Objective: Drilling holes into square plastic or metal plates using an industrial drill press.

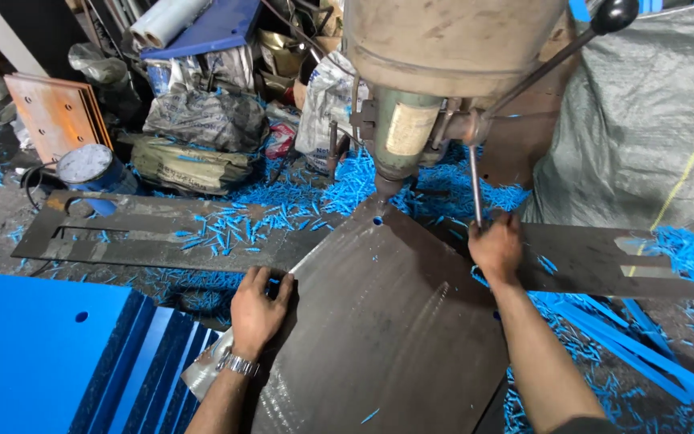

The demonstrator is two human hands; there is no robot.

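Left hand [257, 309], fingers together, presses flat on the edge of a dark steel plate [387, 321] under the drill press [399, 120]; right hand [496, 245] apparently grips the feed lever [475, 185]

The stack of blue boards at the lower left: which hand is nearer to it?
Left. The left hand presses the dark plate edge right beside the blue boards; the right hand grips the drill lever, across the plate.
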